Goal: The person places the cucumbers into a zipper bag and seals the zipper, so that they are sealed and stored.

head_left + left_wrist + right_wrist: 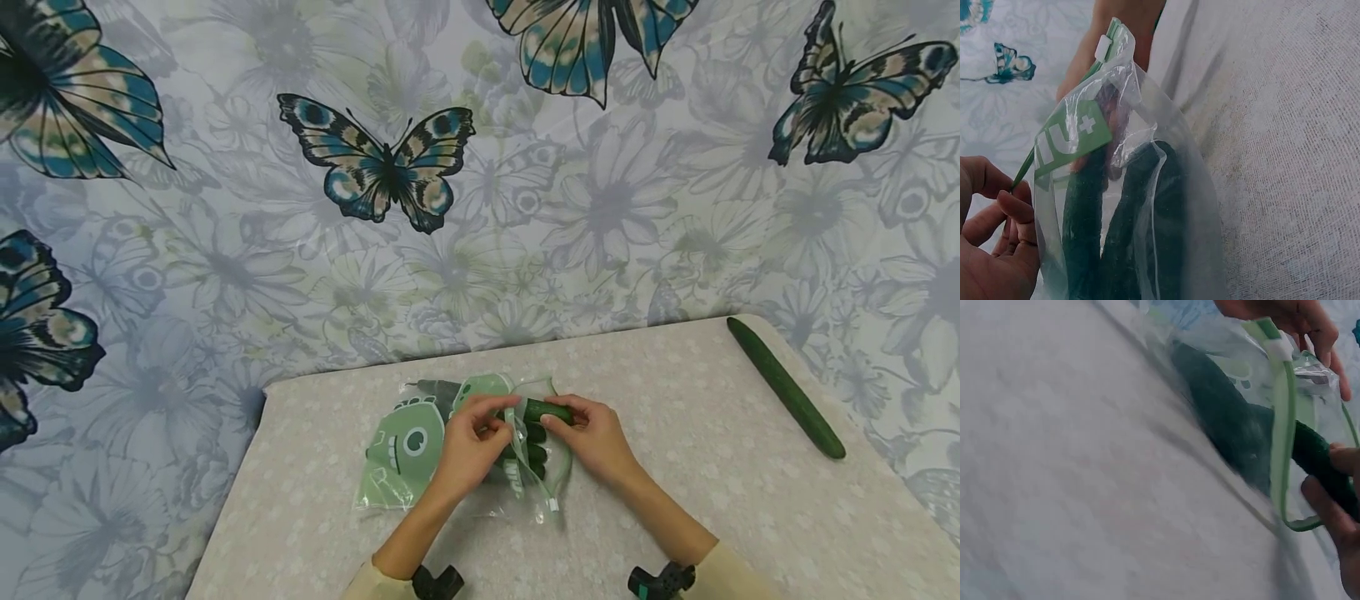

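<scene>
A clear zip bag (408,454) with green cartoon faces lies on the table, its mouth turned to the right. Several dark green cucumbers (1085,212) show through the plastic in the left wrist view. My left hand (472,442) pinches the green-edged rim of the bag's opening between thumb and fingers. At that opening my right hand (596,433) grips one end of a cucumber (546,410); its other end lies inside the bag. In the right wrist view the green zip strip (1283,425) loops around this cucumber. A white slider (1103,48) sits on the strip.
Another cucumber (783,387) lies alone near the right edge of the table (675,383). Behind the table hangs a cloth (600,250) printed with flowers and butterflies. Black devices (660,581) are strapped to both wrists.
</scene>
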A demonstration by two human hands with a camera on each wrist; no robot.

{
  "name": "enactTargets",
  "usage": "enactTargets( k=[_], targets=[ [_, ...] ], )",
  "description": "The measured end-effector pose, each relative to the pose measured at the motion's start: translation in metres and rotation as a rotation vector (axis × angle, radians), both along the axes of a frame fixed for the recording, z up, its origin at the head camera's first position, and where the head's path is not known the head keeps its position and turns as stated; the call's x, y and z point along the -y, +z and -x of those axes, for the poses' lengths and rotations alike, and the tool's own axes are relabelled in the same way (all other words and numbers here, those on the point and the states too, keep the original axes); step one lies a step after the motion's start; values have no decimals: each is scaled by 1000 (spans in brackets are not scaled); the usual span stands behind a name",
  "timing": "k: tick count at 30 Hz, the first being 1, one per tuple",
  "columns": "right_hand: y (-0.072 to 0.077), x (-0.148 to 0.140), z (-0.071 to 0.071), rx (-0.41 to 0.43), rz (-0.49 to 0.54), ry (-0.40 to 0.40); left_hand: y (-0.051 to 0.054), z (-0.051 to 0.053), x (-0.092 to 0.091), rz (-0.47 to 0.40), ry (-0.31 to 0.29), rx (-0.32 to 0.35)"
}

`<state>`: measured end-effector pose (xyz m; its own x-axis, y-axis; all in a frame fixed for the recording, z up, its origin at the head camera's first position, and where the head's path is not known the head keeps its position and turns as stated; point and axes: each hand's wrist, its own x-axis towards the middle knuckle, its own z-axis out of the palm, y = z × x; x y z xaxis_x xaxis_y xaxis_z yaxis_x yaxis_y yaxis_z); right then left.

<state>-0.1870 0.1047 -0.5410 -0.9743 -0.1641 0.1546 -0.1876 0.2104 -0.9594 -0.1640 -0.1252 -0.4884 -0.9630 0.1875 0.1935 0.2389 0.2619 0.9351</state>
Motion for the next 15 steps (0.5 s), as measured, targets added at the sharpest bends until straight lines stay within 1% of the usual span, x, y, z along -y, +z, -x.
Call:
enactTargets(
  k=[3, 5, 7, 9, 12, 15],
  targets=[
    [4, -5, 0, -32, -145, 2, -3, 0, 1, -16, -5, 11],
    [5, -8, 0, -49, -204, 13, -5, 0, 0, -22, -7, 18],
    [5, -9, -1, -64, -229, 22, -6, 1, 0, -24, -9, 25],
    [3, -10, -3, -87, -249, 13, -7, 1, -1, -24, -6, 25],
    [-1, -11, -5, -100, -246, -6, -7, 1, -2, -25, -5, 20],
    [-3, -12, -5, -88, -240, -1, -8, 1, -2, -32, -7, 19]
  ],
)
